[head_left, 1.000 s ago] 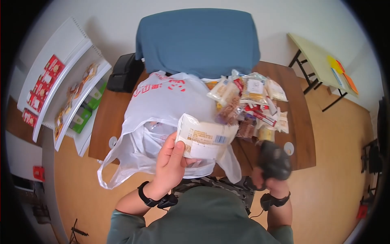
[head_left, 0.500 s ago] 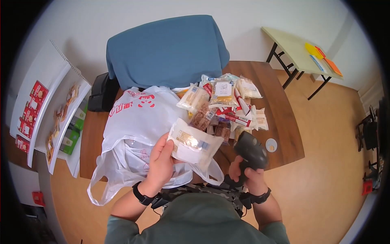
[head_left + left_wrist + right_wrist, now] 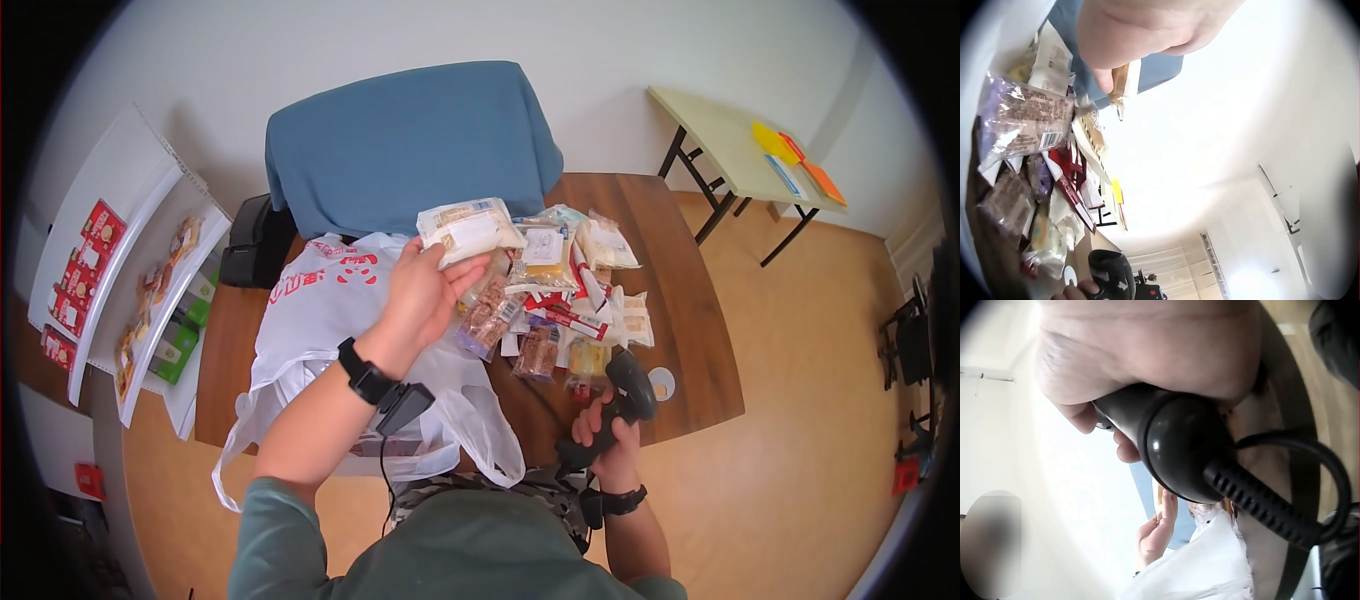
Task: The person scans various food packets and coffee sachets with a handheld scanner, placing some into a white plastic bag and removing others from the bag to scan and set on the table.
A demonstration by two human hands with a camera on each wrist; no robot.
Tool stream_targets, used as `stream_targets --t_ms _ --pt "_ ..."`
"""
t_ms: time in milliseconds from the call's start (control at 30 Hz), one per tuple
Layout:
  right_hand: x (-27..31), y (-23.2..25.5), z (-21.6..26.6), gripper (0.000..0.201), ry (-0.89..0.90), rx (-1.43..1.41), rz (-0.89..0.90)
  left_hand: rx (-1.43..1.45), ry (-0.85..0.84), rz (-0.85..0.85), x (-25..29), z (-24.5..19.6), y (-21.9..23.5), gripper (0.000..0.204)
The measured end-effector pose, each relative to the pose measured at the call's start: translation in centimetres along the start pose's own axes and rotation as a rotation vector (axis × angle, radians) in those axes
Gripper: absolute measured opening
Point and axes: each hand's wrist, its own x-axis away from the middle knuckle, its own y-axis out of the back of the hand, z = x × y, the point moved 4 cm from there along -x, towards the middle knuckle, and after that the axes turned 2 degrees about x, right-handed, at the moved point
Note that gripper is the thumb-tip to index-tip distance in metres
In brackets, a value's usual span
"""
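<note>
Looking from my head, I hold a white packet (image 3: 470,226) in my left grip (image 3: 422,298) near the heaped snack packs (image 3: 545,250) on the desk (image 3: 690,330), and wrap my right grip (image 3: 617,448) round a black scanner (image 3: 630,388). My left wrist view shows what is probably only the packet's end. My right wrist view has a cord (image 3: 1257,495) looping from the scanner.

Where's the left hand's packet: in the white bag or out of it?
Out: the left hand holds the packet up in the open, with none of the white bag around it.
</note>
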Motion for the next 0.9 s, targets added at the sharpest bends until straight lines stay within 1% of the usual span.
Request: stream_targets --t_ms 33,100,133,200,233,300,333,400,433,500,533,567,633,667,733,800,867,900 --pt "0.1 0.1 -0.1 0.051 -0.004 -0.003 0.002 -0.001 -0.002 -0.005 -0.5 0.2 0.4 0.032" --pt "0.0 0.3 -0.1 0.051 0.006 -0.013 0.008 -0.029 0.085 0.006 -1.2 0.9 1.1 0.032" --pt "-0.1 0.3 -0.1 0.051 0.000 -0.014 0.009 -0.028 0.085 0.000 -1.2 0.9 1.3 0.032" --pt "-0.2 0.2 -0.1 0.051 -0.015 -0.040 0.005 -0.123 0.190 0.005 -0.7 1.3 1.8 0.033" --pt "-0.2 0.2 -0.2 0.051 -0.024 -0.040 0.005 -0.120 0.192 -0.004 -0.5 1.2 2.0 0.033" --pt "-0.4 0.2 -0.2 0.051 -0.022 -0.043 0.004 -0.188 0.301 -0.040 0.2 1.5 2.6 0.028" --pt "-0.4 0.2 -0.2 0.051 -0.035 -0.042 0.010 -0.181 0.297 -0.052 0.4 1.6 3.2 0.028" --pt "-0.3 0.3 -0.3 0.051 -0.011 -0.044 0.013 -0.206 0.418 0.026 1.4 2.0 4.5 0.018" --pt "-0.3 0.3 -0.3 0.051 -0.005 -0.045 0.031 -0.189 0.432 0.007 2.9 1.6 4.2 0.010" --pt "-0.3 0.5 -0.4 0.051 -0.006 -0.050 0.029 -0.284 0.384 0.083 6.7 0.6 3.0 0.011" --pt "-0.3 0.3 -0.3 0.050 0.001 -0.044 0.020 -0.249 0.306 0.241 9.2 0.7 2.5 0.010" --pt "-0.2 0.1 -0.4 0.050 0.001 -0.052 0.010 -0.444 0.228 0.480 11.6 0.0 1.8 0.006" --pt "-0.2 0.1 -0.3 0.047 0.010 -0.049 0.012 -0.597 0.366 0.698 15.9 -0.9 1.2 0.005" --pt "-0.2 0.1 -0.4 0.047 0.005 -0.054 0.010 -0.720 0.053 0.716 16.9 -0.8 1.8 0.008" --pt "-0.3 0.1 -0.3 0.046 0.010 -0.028 0.009 -0.881 -0.133 0.499 17.7 -1.3 4.0 0.015" --pt "-0.5 -0.3 -0.2 0.045 0.008 -0.014 0.015 -0.558 0.109 0.116 16.5 -1.0 9.2 0.019" --pt "-0.5 -0.8 -0.2 0.040 -0.005 -0.004 0.023 -0.188 -0.133 -0.041 14.7 -1.1 14.9 0.021" --pt "-0.5 -0.9 -0.3 0.040 -0.006 -0.002 0.026 -0.297 -0.262 -0.150 13.9 -1.3 17.3 0.020"
